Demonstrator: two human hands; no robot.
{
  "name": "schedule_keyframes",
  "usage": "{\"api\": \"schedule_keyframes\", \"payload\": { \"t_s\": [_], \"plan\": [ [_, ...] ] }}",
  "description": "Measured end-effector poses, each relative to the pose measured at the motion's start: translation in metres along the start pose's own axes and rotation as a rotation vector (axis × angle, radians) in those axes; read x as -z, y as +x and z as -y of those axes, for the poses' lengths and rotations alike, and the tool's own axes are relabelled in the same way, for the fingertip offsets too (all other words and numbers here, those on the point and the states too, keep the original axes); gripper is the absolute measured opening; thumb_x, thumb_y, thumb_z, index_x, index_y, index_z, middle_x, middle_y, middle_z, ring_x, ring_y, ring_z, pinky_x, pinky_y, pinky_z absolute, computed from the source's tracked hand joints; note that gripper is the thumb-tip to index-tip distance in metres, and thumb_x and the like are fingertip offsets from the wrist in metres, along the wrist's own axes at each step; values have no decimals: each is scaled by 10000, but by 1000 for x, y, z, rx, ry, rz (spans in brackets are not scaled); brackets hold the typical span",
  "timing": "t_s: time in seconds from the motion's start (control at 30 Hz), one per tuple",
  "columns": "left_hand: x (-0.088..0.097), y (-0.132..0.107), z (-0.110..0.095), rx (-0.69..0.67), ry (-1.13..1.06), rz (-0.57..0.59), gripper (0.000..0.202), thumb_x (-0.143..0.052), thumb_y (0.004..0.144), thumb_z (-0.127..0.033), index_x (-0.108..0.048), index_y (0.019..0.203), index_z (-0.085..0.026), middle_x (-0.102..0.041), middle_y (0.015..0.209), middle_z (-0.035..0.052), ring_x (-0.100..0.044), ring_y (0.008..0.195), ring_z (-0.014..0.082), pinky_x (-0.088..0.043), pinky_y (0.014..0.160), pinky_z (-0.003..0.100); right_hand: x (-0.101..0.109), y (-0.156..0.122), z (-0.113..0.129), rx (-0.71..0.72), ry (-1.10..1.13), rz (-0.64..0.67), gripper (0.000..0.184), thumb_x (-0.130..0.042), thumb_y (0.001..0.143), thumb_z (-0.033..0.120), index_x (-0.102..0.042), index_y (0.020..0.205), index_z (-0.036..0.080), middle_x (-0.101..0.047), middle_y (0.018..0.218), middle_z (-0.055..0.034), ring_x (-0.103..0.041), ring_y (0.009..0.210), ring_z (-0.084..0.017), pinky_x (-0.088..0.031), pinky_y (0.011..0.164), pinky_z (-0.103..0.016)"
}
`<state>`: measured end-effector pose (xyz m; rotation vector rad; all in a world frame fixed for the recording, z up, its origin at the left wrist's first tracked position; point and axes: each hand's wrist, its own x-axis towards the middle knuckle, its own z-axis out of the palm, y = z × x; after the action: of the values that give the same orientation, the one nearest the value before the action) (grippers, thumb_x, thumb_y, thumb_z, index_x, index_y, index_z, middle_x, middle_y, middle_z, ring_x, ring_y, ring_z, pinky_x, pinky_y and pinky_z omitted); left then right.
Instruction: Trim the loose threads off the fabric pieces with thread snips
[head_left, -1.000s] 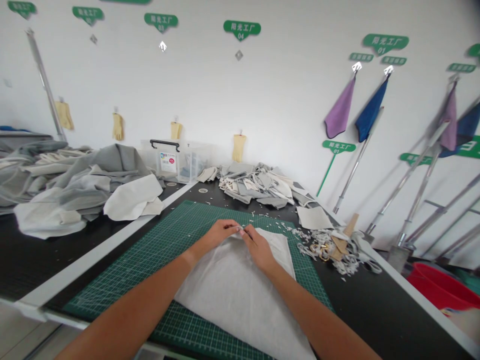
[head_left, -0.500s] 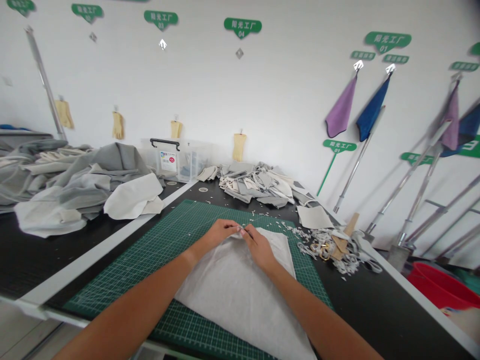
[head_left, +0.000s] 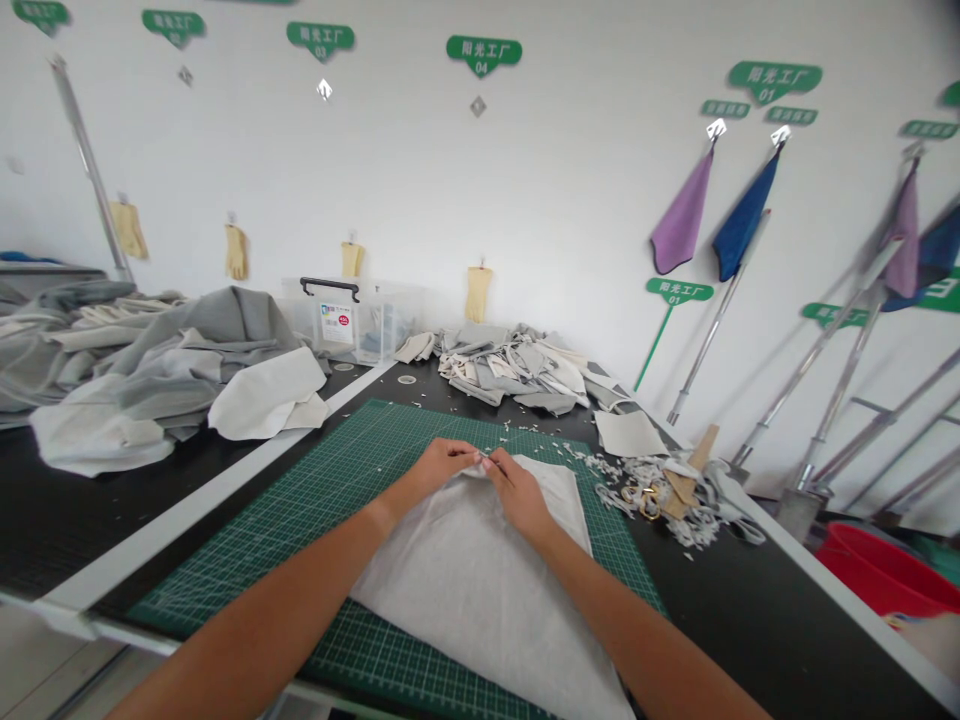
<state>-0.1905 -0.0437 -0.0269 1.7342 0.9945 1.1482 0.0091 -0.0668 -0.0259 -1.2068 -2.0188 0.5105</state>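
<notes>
A pale grey piece of cloth (head_left: 495, 590) lies over a green cutting mat (head_left: 360, 470) in front of me. At its far edge my left hand (head_left: 444, 464) pinches the cloth between thumb and fingers. Close beside it, almost fingertip to fingertip, my right hand (head_left: 516, 488) pinches the same edge. Something small and dark shows by the right fingertips; I cannot make out what it is. The cloth's edge is bunched up slightly between the two hands, and its near part hangs toward me.
Grey fabric is heaped at the left (head_left: 172, 370), with a clear plastic box (head_left: 352, 320) behind it. A pile of fabric scraps (head_left: 517, 365) sits at the back. Cut trimmings (head_left: 690, 500) lie right of the mat. A red bucket (head_left: 885, 570) stands beyond the table's right edge.
</notes>
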Motion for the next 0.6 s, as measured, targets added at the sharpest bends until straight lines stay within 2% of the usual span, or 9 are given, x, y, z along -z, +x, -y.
{"api": "schedule_keyframes", "payload": {
  "t_s": [0.3,0.47,0.6],
  "plan": [
    [-1,-1,-3,27,-16,-14,398,-678,828,-503,-785,886,-124,-737,845,68,-619,775,179,-430,685,251,1,1,1,2,49,-20,389,-339,1018,564,-500,849,253,-569,748,37,-559,719,-166,-366,654,-259],
    [-2,1,-2,-1,11,-16,399,-671,826,-507,-783,872,-127,-745,845,67,-631,800,188,-451,717,258,2,0,4,-40,65,-17,397,-356,1001,594,-555,906,265,-616,777,34,-594,743,-173,-393,674,-266],
    [-2,0,-3,-34,17,5,380,-667,839,-479,-790,920,-128,-759,902,79,-646,837,199,-464,765,273,2,-1,5,-45,47,-9,388,-359,1001,590,-540,897,264,-617,778,31,-600,745,-174,-389,672,-266]
  ]
}}
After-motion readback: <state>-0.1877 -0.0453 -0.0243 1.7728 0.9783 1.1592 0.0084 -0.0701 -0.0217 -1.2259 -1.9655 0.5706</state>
